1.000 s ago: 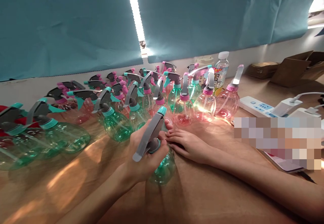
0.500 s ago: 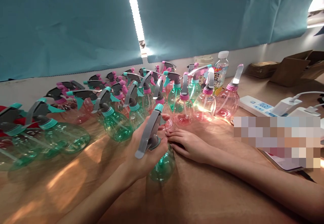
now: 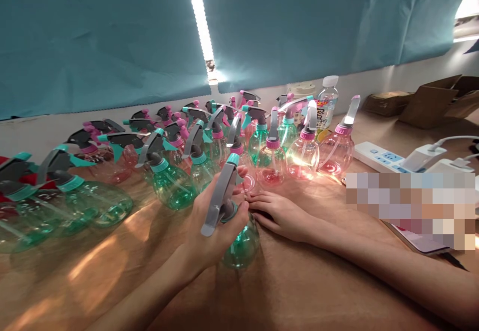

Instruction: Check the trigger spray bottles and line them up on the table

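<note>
My left hand (image 3: 211,226) is closed round the neck of a green spray bottle (image 3: 241,248) with a grey and teal trigger head. The bottle stands on the brown tabletop, its body partly hidden by the hand. Palm down on the table just right of that bottle lies my right hand (image 3: 279,214), fingers stretched out and nothing in it. Its fingertips come close to the bottle, and I cannot tell whether they touch. Behind both hands stand a green spray bottle (image 3: 174,189) and a pink spray bottle (image 3: 271,166), among several more of both colours.
More green spray bottles (image 3: 107,204) crowd the left side. A clear drink bottle (image 3: 328,99) stands at the back. To the right are a white power strip (image 3: 379,156) with plugged-in chargers (image 3: 424,156), an open cardboard box (image 3: 430,101) and a flat device (image 3: 419,239) beneath a blurred patch.
Almost nothing differs. My left hand and the bottle in its grip have shifted very slightly; my right hand stays in place.
</note>
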Available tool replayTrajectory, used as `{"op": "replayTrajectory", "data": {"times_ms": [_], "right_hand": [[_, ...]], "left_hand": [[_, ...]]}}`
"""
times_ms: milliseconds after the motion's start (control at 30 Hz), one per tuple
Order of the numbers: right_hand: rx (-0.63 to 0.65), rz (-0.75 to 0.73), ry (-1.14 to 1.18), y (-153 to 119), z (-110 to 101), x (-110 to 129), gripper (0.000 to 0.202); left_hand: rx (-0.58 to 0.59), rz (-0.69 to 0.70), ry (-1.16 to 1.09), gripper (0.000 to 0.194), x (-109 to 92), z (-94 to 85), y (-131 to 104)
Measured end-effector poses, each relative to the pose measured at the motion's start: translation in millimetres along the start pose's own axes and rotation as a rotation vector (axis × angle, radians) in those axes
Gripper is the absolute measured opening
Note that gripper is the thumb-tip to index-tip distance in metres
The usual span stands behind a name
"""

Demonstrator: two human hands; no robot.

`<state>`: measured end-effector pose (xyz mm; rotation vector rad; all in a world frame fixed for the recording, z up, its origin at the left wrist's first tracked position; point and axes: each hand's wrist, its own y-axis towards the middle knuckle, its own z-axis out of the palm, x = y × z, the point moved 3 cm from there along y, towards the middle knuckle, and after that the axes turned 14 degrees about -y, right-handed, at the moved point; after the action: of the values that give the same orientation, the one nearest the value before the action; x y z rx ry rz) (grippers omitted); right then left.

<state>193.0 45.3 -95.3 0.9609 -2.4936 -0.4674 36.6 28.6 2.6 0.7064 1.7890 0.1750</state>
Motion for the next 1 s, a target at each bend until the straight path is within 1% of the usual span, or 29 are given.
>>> {"op": "replayTrajectory", "data": {"times_ms": [133,300,467,667,800,933,1000], "right_hand": [[0.004,0.001,-0.005,0.0,0.2,0.3,0.026],[0.013,0.001,-0.001,0.3,-0.9,0.9,0.026],[0.017,0.006,-0.006,0.5,-1.2,0.7,0.026],[0.000,-0.004,0.010,0.0,-0.9,0.5,0.027],[0.000,0.000,0.002,0.0,-0.9,0.2,0.027],[-0.006,-0.004,-0.005,0.1,-0.7,0.1,0.028],[0.000,-0.004,-0.010,0.1,-0.1,0.0,0.028]], "left_hand": [[0.002,-0.036,-0.015,0.039,-0.6,0.2,0.2],[-0.001,0.005,-0.005,0.024,-3.6,0.1,1.0],[0.003,-0.014,-0.020,0.036,-1.9,0.5,1.6],[-0.043,-0.002,0.003,0.028,0.9,-1.6,-0.4],[-0.056,-0.006,-0.003,0.030,0.3,-0.9,-0.5],[-0.085,0.041,-0.045,0.034,-0.1,0.1,-1.9],[-0.105,0.035,-0.066,0.032,2.4,-0.1,-3.3]]}}
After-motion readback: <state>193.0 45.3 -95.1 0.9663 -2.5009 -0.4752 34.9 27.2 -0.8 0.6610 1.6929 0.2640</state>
